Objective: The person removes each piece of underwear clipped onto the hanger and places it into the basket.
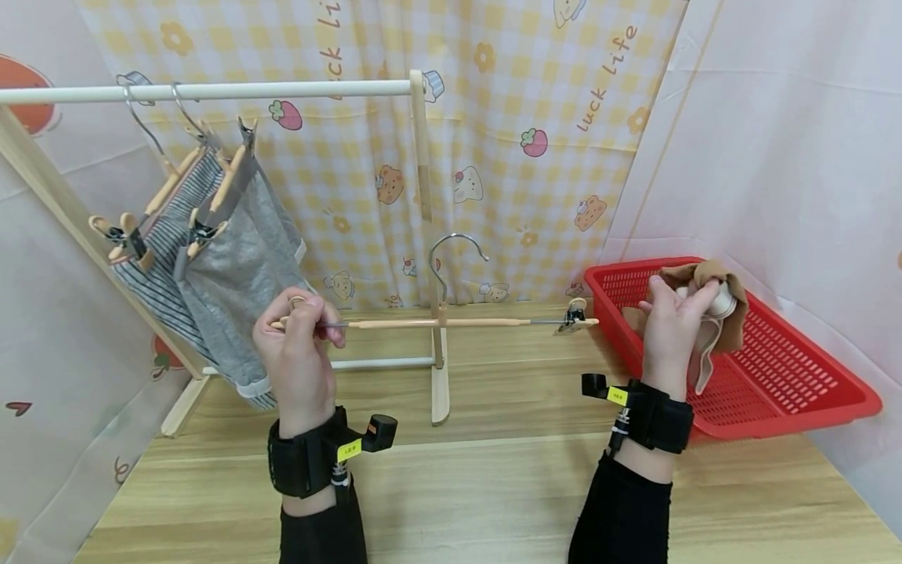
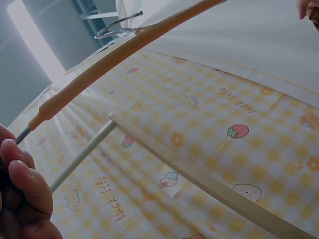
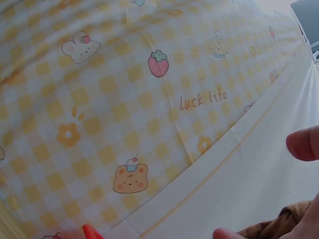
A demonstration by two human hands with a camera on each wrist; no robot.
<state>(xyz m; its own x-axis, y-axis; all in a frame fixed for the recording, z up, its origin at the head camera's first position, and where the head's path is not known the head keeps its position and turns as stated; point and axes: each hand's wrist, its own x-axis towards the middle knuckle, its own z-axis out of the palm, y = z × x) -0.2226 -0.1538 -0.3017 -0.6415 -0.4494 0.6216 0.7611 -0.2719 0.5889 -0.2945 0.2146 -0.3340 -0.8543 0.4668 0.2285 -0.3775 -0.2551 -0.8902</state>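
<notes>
Head view. The left hand [image 1: 299, 345] holds a wooden clip hanger [image 1: 451, 321] level above the bench [image 1: 493, 486], its grip closed on the clip at the hanger's left end, thumb and fingers curled round it. The hanger's steel hook [image 1: 451, 254] stands upright in front of the post of a small clothes rack [image 1: 423, 196]; the right-end clip [image 1: 574, 317] lies just beside the rim of a red basket [image 1: 796, 384]. The right hand [image 1: 669, 325] is over the basket, fingers curled round a bundled brown-and-cream garment [image 1: 712, 301] lifted above the basket floor. On the rack's white rail, two further hangers carry a striped garment [image 1: 158, 251] and a grey garment [image 1: 236, 282], side by side and touching. A yellow checked curtain [image 1: 535, 141] hangs behind.

Left wrist view. The hanger's wooden bar [image 2: 124, 50] runs diagonally up from the fingers [image 2: 27, 186], which are curled at its metal end; the hook [image 2: 117, 27] shows at top.

Right wrist view. Mostly curtain [image 3: 124, 99]; a fingertip [image 3: 304, 144] and a scrap of brown cloth [image 3: 279, 226] appear at the lower right edge. The grip itself cannot be judged from this view.
</notes>
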